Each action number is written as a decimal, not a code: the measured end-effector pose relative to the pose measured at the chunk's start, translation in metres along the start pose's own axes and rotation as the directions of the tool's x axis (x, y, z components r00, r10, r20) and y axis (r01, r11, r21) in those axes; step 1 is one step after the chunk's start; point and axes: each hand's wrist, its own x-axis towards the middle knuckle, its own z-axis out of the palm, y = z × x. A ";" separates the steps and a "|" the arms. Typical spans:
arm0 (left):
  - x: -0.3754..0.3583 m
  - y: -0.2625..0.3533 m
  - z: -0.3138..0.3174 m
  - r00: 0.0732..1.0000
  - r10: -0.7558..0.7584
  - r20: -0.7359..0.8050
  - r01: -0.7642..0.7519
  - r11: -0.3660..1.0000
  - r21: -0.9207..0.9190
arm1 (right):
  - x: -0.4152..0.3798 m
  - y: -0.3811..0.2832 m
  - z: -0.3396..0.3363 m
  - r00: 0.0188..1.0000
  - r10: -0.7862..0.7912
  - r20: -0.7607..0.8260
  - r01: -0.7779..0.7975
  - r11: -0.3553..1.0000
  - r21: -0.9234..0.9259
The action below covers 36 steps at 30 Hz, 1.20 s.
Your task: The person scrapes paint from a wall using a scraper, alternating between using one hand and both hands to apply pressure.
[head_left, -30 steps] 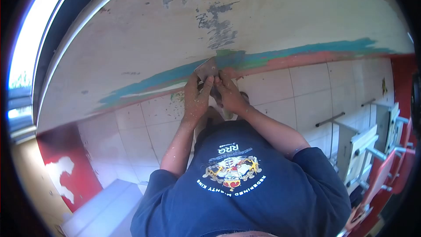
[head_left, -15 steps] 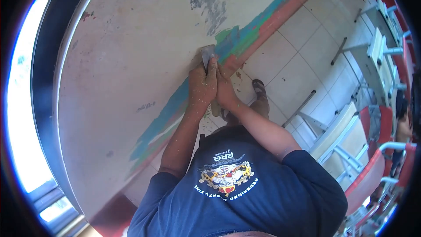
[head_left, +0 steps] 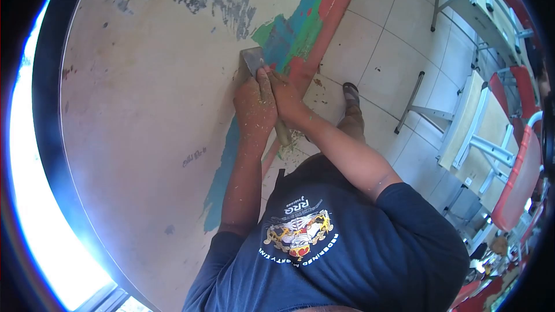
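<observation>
Both of my hands are clasped around a scraper with a flat grey blade (head_left: 252, 58) and a light-coloured handle (head_left: 283, 133). My left hand (head_left: 254, 110) is closed around it on the left. Pressed alongside, my right hand (head_left: 287, 97) has its fingers closed just behind the blade; part of the grip is hidden between the hands. The blade lies against the cream wall (head_left: 156, 81), just left of a green and teal painted band (head_left: 292, 34). Small pale flakes speckle my left hand and forearm.
A red-pink strip (head_left: 332, 17) borders the painted band along the tiled floor (head_left: 370, 46). Paint flakes (head_left: 295, 145) lie by my feet, one sandalled foot (head_left: 351, 92) showing. Desks (head_left: 468, 133) and red chairs (head_left: 514, 182) stand at right; a bright opening (head_left: 40, 185) is at left.
The view has turned, shifting the wall and desks in frame. My hands and the scraper appear slightly farther left and up, and more of the handle shows below my hands.
</observation>
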 end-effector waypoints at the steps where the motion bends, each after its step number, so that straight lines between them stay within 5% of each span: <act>1: 0.000 -0.002 0.000 1.000 -0.002 0.001 0.002 1.000 0.021 | 0.001 0.001 0.001 1.000 0.028 -0.005 -0.027 0.998 0.056; 8: 0.007 -0.015 0.008 0.997 0.070 -0.042 -0.068 0.996 0.053 | 0.002 -0.006 0.000 0.982 0.174 0.070 -0.181 0.977 0.116; 10: 0.007 -0.016 0.006 0.995 0.079 -0.061 -0.076 0.995 0.062 | 0.000 0.002 0.008 0.989 -0.127 -0.079 0.113 0.980 -0.161; 11: 0.007 -0.014 0.006 0.993 0.090 -0.074 -0.085 0.994 0.067 | 0.004 0.006 0.006 0.988 -0.133 -0.081 0.118 0.979 -0.165; 13: 0.011 -0.011 0.007 0.995 0.078 -0.055 -0.075 0.996 0.048 | 0.009 -0.003 0.002 0.997 0.052 -0.050 -0.056 0.995 -0.082; 16: 0.005 -0.007 0.005 0.992 0.101 -0.073 -0.098 0.994 0.040 | 0.001 -0.021 -0.002 0.993 0.112 -0.037 -0.107 0.986 0.124; 20: 0.009 -0.004 0.005 0.990 0.099 -0.100 -0.096 0.995 0.031 | 0.005 0.002 0.006 0.988 -0.045 -0.148 0.050 0.998 0.028; 25: 0.003 -0.005 0.006 0.990 0.086 -0.109 -0.083 0.996 0.029 | 0.004 -0.005 0.001 0.995 0.100 -0.019 -0.096 0.983 0.154; 30: 0.018 -0.007 0.010 0.963 0.174 -0.204 -0.166 0.984 0.055 | 0.017 -0.001 0.001 0.989 0.126 -0.077 -0.115 0.983 0.141; 32: 0.025 -0.005 0.009 0.994 0.107 0.014 -0.107 0.965 0.238 | 0.016 -0.008 -0.004 0.981 0.167 -0.098 -0.146 0.971 0.190; 36: 0.006 0.010 0.001 0.995 0.075 -0.063 -0.068 0.992 0.110 | 0.005 -0.022 -0.005 0.984 0.180 -0.002 -0.174 0.958 0.229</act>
